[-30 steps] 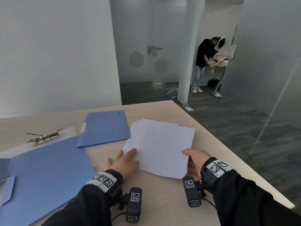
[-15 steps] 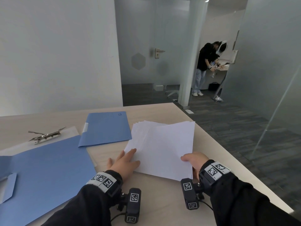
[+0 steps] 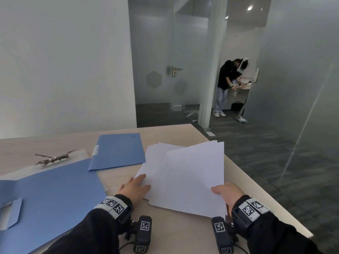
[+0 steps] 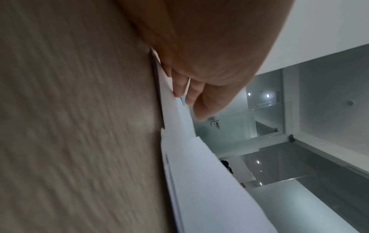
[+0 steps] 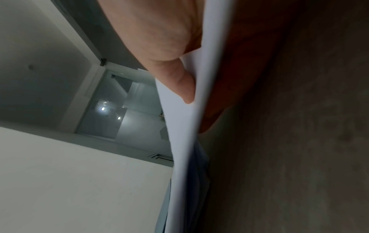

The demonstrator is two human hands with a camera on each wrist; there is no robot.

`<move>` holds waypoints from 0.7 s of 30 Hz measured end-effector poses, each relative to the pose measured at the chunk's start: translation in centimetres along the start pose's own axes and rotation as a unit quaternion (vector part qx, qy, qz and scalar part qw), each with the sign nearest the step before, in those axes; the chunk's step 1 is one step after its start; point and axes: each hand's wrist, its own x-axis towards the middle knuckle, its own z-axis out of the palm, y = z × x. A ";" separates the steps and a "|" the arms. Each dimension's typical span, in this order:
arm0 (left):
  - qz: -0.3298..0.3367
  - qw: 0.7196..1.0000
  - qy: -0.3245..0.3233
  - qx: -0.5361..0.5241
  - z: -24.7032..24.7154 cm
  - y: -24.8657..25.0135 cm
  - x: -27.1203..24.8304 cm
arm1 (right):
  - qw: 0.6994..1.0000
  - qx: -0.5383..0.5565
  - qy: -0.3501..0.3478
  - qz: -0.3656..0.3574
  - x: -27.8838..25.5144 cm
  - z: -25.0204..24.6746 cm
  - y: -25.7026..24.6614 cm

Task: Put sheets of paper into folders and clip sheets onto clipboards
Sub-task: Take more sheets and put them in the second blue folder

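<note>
A stack of white paper (image 3: 161,162) lies on the wooden table (image 3: 183,233). My right hand (image 3: 226,193) pinches the near right corner of the top sheet (image 3: 194,178), thumb on top (image 5: 183,88), and holds it a little off the stack. My left hand (image 3: 134,187) lies flat with straight fingers (image 4: 199,100) on the stack's near left edge. An open blue folder (image 3: 47,202) is spread at the left, partly over a clear clipboard with a metal clip (image 3: 53,159). A closed blue folder (image 3: 117,152) lies beyond it.
The table's right edge (image 3: 260,189) drops to dark floor beside my right arm. Glass partitions stand to the right and behind. Another person (image 3: 225,87) bends over a desk far back in the room.
My right hand has raised the top sheet's right side and turned it slightly off the stack. My left hand stays pressed on the stack's left edge. The head view has tilted upward.
</note>
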 end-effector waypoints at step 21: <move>0.190 0.887 0.107 -0.407 -0.1 4.0 -6.2 | 0.959 0.184 -0.127 -0.175 -5.4 1.7 -0.6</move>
